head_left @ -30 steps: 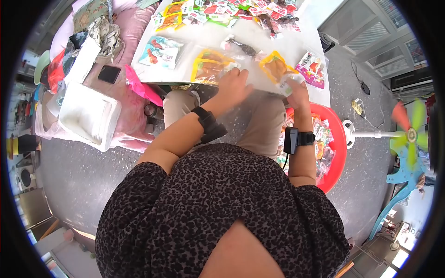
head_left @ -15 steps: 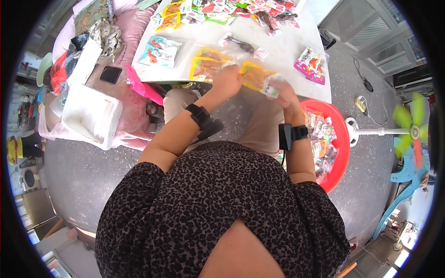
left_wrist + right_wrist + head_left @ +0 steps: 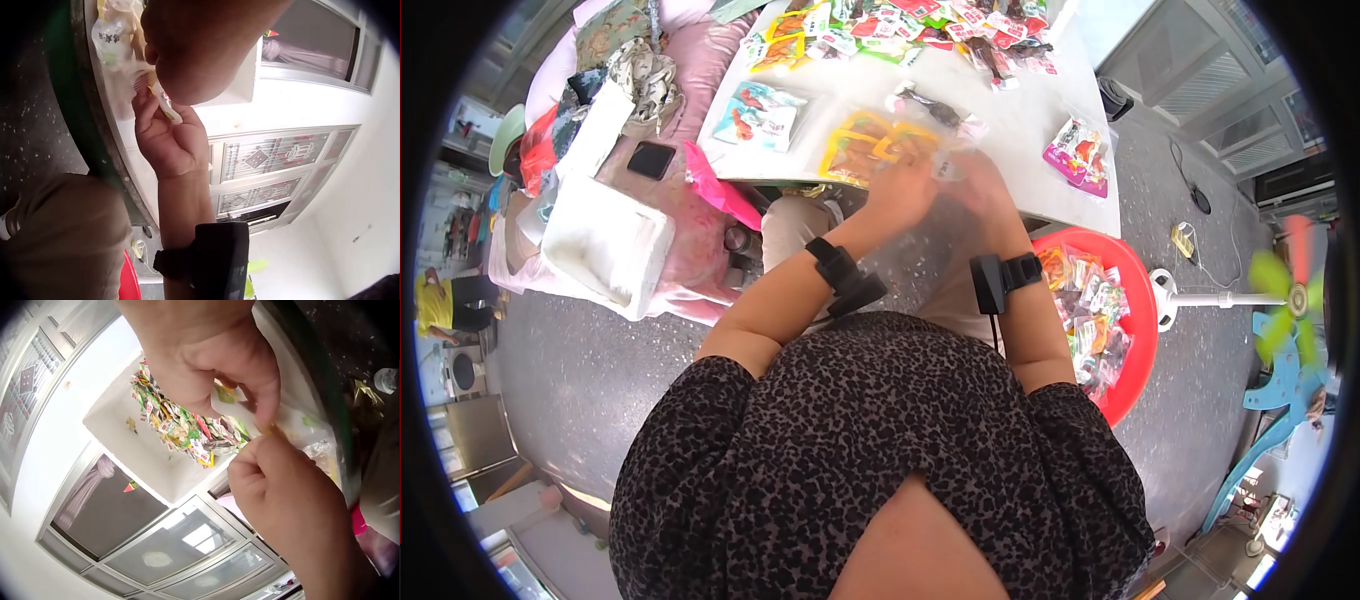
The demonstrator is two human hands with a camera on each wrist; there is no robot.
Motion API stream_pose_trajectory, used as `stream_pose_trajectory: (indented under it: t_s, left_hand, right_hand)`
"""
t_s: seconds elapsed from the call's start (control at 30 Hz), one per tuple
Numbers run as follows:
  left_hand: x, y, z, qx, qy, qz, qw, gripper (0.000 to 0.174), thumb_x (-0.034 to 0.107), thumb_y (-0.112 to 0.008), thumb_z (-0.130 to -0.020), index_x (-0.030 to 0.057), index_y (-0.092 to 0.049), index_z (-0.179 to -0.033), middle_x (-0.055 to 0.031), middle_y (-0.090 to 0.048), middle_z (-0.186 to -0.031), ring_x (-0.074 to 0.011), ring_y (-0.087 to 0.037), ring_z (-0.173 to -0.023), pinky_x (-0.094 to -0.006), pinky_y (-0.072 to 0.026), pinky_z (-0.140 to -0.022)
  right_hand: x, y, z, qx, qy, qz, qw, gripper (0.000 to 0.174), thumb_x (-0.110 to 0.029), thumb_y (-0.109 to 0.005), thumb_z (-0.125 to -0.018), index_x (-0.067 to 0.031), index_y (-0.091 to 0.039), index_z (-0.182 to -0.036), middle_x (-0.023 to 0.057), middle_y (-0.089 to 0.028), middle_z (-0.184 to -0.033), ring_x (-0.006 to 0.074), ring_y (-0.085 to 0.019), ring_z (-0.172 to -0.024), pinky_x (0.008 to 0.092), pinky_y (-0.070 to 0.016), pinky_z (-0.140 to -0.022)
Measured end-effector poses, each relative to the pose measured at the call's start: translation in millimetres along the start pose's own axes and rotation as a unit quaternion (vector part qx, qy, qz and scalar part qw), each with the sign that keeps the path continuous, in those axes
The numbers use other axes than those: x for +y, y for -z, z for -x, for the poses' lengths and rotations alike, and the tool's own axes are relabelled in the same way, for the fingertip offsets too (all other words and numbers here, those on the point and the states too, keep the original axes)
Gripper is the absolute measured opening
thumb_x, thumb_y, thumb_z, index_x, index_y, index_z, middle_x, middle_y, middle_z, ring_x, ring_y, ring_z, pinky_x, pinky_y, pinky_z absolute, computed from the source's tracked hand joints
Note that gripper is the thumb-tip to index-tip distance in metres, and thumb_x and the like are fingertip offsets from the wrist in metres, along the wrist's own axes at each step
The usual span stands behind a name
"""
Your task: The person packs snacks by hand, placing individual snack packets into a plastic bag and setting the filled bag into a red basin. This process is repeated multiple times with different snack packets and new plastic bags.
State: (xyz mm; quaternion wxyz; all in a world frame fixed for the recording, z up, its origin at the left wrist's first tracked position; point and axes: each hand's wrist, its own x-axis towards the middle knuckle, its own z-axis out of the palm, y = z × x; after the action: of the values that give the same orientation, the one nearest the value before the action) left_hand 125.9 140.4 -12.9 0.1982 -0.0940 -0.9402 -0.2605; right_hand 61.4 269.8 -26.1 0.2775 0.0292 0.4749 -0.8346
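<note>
Both hands are together at the table's near edge, over a yellow-edged food packet [image 3: 908, 138] with a clear front and brownish contents. My left hand [image 3: 900, 192] pinches its near edge, fingers curled, as the right wrist view shows beside a bit of yellow film [image 3: 273, 429]. My right hand [image 3: 980, 188], blurred in the head view, pinches the packet's white end [image 3: 167, 107] between thumb and fingers. A second yellow-edged packet [image 3: 850, 150] lies flat just left of it, partly overlapped. Beyond lies a clear packet with a dark drumstick-like piece [image 3: 935, 106].
A blue-white packet [image 3: 758, 116] lies at the left of the table [image 3: 1020, 115], a purple one [image 3: 1080, 158] at the right. Many packets [image 3: 990, 28] are heaped at the back. A red tub [image 3: 1142, 330] of packets stands right; a white foam box [image 3: 605, 250] sits left.
The right hand has carried the yellow-edged packet leftward from the table's right side to the left hand, which now pinches it too. It now overlaps the other yellow-edged packet.
</note>
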Motion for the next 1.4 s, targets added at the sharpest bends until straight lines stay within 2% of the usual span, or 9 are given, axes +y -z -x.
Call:
stream_pose_trajectory:
  t_s: [0.1, 0.2, 0.3, 0.5, 0.73, 0.9, 1.0, 1.3, 1.4]
  left_hand:
    - [3.4, 5.5, -0.4, -0.028, 0.033, -0.008, 0.999, 0.014, 0.013, -0.046, -0.069, 0.0010, -0.049, -0.077, -0.0176, -0.053, -0.076, -0.0344, -0.053, -0.064, -0.0433, -0.0426, -0.055]
    - [2.5, 1.5, -1.3, -0.067, 0.034, -0.026, 0.997, 0.013, 0.012, -0.046, -0.069, 0.0008, -0.049, -0.075, -0.0173, -0.053, -0.076, -0.0345, -0.053, -0.064, -0.0429, -0.0428, -0.055]
    - [2.4, 0.7, -1.6, 0.002, -0.023, -0.040, 0.999, 0.014, 0.015, -0.052, -0.066, 0.0043, -0.048, -0.073, -0.0128, -0.051, -0.066, -0.0307, -0.053, -0.058, -0.0394, -0.0424, -0.048]
    - [-3.7, 4.4, -2.1, 0.009, -0.059, -0.040, 0.997, 0.012, 0.013, -0.051, -0.065, 0.0053, -0.048, -0.073, -0.0111, -0.050, -0.066, -0.0293, -0.053, -0.059, -0.0388, -0.0419, -0.049]
    - [-3.6, 7.2, 4.3, -0.005, -0.043, -0.059, 0.997, 0.009, 0.013, -0.050, -0.067, 0.0044, -0.048, -0.070, -0.0114, -0.052, -0.068, -0.0281, -0.054, -0.060, -0.0374, -0.0438, -0.050]
    - [-1.9, 7.7, -2.3, 0.031, -0.043, -0.035, 0.998, 0.009, 0.013, -0.050, -0.068, 0.0047, -0.049, -0.070, -0.0118, -0.052, -0.069, -0.0288, -0.054, -0.060, -0.0387, -0.0436, -0.051]
    - [-11.0, 4.8, 0.8, 0.019, -0.041, -0.041, 0.998, 0.012, 0.015, -0.052, -0.067, 0.0056, -0.051, -0.075, -0.0095, -0.051, -0.066, -0.0278, -0.053, -0.059, -0.0365, -0.0427, -0.049]
    - [-32.8, -2.8, 35.5, 0.100, -0.167, -0.121, 0.973, 0.033, 0.018, -0.059, -0.060, 0.0120, -0.054, -0.092, -0.0112, -0.044, -0.105, -0.0261, -0.039, -0.105, -0.0452, -0.0248, -0.088]
    - [-43.0, -5.1, 31.9, 0.088, -0.189, -0.142, 0.968, 0.032, 0.015, -0.057, -0.060, 0.0100, -0.054, -0.091, -0.0102, -0.047, -0.104, -0.0262, -0.041, -0.103, -0.0438, -0.0266, -0.088]
  right_hand:
    - [-5.5, 2.5, 11.7, 0.005, 0.006, 0.372, 0.928, 0.022, -0.011, -0.046, -0.078, -0.0064, -0.047, -0.100, 0.0036, -0.056, -0.083, 0.0114, -0.055, -0.066, 0.0215, -0.0444, -0.049]
    - [-6.7, -10.2, 13.7, -0.001, -0.013, 0.220, 0.975, 0.023, -0.010, -0.045, -0.077, -0.0068, -0.047, -0.100, 0.0024, -0.056, -0.079, 0.0085, -0.054, -0.060, 0.0170, -0.0412, -0.043]
    - [0.6, -12.2, -7.7, -0.049, -0.033, 0.214, 0.975, 0.024, -0.004, -0.040, -0.077, -0.0043, -0.047, -0.100, 0.0051, -0.056, -0.083, 0.0116, -0.053, -0.061, 0.0201, -0.0431, -0.044]
    - [10.6, -40.1, -17.6, 0.060, 0.058, 0.042, 0.996, 0.029, 0.009, -0.030, -0.072, 0.0019, -0.045, -0.095, 0.0107, -0.053, -0.083, 0.0196, -0.054, -0.063, 0.0291, -0.0469, -0.048]
    - [4.1, -13.1, -20.1, -0.026, -0.005, 0.390, 0.920, 0.020, 0.005, -0.034, -0.072, 0.0009, -0.047, -0.086, 0.0089, -0.052, -0.073, 0.0186, -0.053, -0.064, 0.0285, -0.0440, -0.050]
    - [5.0, -50.0, -7.7, 0.043, 0.058, 0.076, 0.994, 0.019, 0.003, -0.037, -0.071, -0.0009, -0.048, -0.086, 0.0085, -0.052, -0.068, 0.0162, -0.052, -0.054, 0.0271, -0.0416, -0.043]
    - [10.6, -27.6, -23.7, -0.070, 0.007, 0.073, 0.995, 0.014, 0.001, -0.041, -0.073, -0.0015, -0.049, -0.085, 0.0084, -0.053, -0.070, 0.0156, -0.051, -0.053, 0.0268, -0.0408, -0.043]
    - [-2.6, 7.2, -1.8, 0.056, 0.012, 0.095, 0.994, 0.021, -0.006, -0.052, -0.074, -0.0030, -0.044, -0.093, 0.0076, -0.054, -0.075, 0.0129, -0.051, -0.055, 0.0194, -0.0364, -0.042]
    - [-6.3, 6.9, 2.1, 0.057, 0.031, 0.091, 0.994, 0.019, -0.006, -0.051, -0.074, -0.0032, -0.045, -0.092, 0.0072, -0.054, -0.076, 0.0127, -0.052, -0.056, 0.0195, -0.0366, -0.042]
